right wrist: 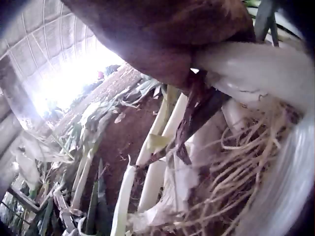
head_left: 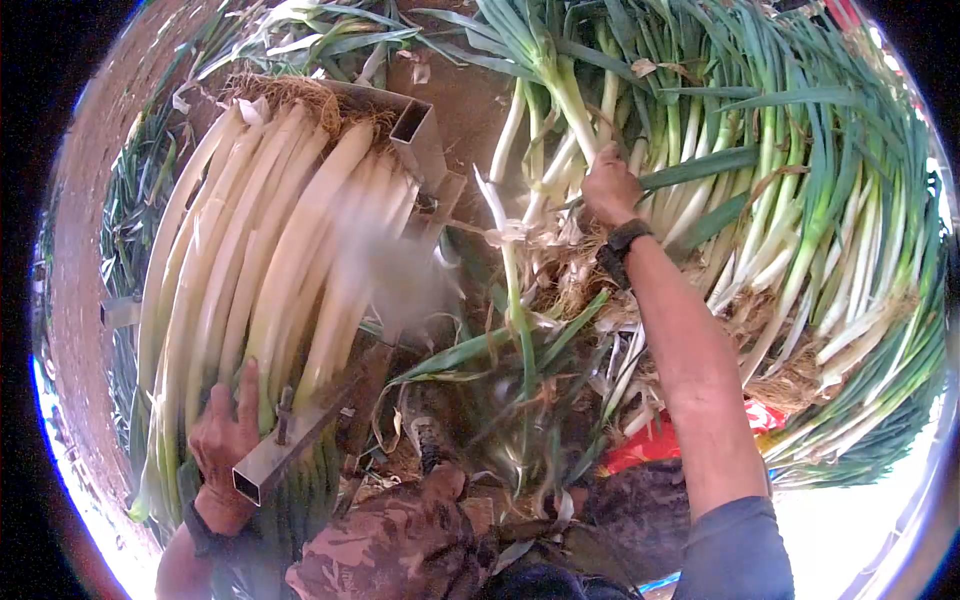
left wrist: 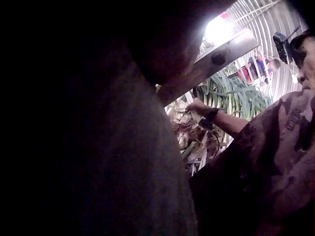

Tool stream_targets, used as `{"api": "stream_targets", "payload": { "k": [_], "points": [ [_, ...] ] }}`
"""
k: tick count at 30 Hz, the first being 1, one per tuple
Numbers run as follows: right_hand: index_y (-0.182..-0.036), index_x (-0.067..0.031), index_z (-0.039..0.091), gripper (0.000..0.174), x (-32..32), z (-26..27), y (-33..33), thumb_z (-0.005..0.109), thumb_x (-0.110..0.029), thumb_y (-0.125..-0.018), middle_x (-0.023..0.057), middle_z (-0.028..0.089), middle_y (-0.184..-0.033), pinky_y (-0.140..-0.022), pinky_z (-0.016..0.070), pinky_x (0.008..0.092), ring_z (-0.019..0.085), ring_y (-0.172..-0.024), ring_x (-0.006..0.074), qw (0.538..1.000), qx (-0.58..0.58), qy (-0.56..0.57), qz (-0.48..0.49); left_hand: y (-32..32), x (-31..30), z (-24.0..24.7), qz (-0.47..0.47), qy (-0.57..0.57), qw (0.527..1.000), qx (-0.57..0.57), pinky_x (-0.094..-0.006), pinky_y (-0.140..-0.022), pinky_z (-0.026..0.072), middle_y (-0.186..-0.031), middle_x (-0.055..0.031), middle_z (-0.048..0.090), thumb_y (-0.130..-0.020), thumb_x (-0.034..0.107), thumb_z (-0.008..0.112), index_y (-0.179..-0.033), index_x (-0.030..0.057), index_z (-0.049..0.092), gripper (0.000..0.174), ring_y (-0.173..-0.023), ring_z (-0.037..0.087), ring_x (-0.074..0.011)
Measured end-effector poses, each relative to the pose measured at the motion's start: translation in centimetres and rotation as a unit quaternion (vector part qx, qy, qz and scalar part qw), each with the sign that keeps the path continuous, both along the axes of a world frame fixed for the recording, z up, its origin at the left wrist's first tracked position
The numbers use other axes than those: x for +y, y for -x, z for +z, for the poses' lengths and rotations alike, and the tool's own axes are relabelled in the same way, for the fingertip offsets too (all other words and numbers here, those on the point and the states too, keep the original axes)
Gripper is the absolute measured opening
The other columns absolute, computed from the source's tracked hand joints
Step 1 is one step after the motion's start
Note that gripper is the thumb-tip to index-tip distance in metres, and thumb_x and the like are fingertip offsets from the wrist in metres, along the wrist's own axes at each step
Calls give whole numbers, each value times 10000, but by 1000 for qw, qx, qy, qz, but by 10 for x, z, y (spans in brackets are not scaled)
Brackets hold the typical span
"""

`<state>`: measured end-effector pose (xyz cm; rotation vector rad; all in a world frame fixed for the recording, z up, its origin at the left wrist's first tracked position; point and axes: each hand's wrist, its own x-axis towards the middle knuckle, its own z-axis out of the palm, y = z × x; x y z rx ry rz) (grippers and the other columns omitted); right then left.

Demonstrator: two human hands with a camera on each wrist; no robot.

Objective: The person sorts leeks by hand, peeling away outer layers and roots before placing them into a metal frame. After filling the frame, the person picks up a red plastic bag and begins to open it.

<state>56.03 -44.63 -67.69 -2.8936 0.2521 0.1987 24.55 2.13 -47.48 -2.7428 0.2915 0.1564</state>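
Peeled green onions (head_left: 250, 230) lie side by side in a metal frame (head_left: 300, 430), long white stalks with their roots at the far end. My left hand (head_left: 225, 440) rests on their lower stalks with the index finger straight, beside the frame's near bar. On the right, my right hand (head_left: 610, 185) grips a green onion (head_left: 570, 100) by its pale stalk at the near side of a big unpeeled pile (head_left: 780, 170). In the right wrist view, the fingers (right wrist: 167, 44) lie over a thick white stalk (right wrist: 256, 64), with stringy roots (right wrist: 246, 157) below. Darkness fills most of the left wrist view.
Loose leaves and peeled skins (head_left: 560, 265) litter the ground between frame and pile. A red bag (head_left: 645, 445) lies under the pile's near edge. The frame's square tube end (head_left: 412, 125) sticks up at the far side. My camouflage-clad knee (head_left: 390, 545) is close to the frame.
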Motion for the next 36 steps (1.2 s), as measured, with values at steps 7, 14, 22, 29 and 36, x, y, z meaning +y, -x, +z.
{"api": "stream_targets", "payload": {
  "k": [7,14,22,29,36],
  "points": [
    [-1084,46,646,349,2,78,5,609,-172,-814,203,699,-944,-752,562,424,701,-850,313,992,109,-17,62,-17,-30,28,3,99,995,5,-439,-566,486,-996,-194,570,-829,423,644,-1457,121,450,724,-658,607,-326],
    [-1049,20,626,280,-62,136,135,604,-162,-838,149,665,-812,-583,549,418,657,-679,252,952,199,28,232,-12,-34,27,-5,150,988,-41,-476,-690,485,-1132,-285,573,-784,374,739,-1433,83,462,764,-795,617,-408],
    [-795,-69,707,105,-70,198,237,614,-113,-776,144,656,-732,-612,505,444,667,-702,301,937,55,172,298,-5,-25,89,5,282,958,47,-466,-913,465,-1203,-225,561,-821,300,690,-1383,58,483,646,-1073,576,-419],
    [-831,-120,663,77,-104,303,249,617,-82,-782,29,596,-749,-710,477,359,586,-728,164,872,-148,359,297,47,-44,192,21,209,969,129,-451,-977,441,-1208,-203,599,-775,239,754,-1243,13,576,549,-1134,566,-386],
    [-765,-129,641,50,-173,359,261,594,-120,-749,85,615,-739,-706,436,459,613,-759,308,912,-187,306,198,95,-15,234,31,279,958,58,-415,-978,449,-1223,-204,622,-820,216,697,-1266,39,602,489,-1126,594,-369]
  ]
}}
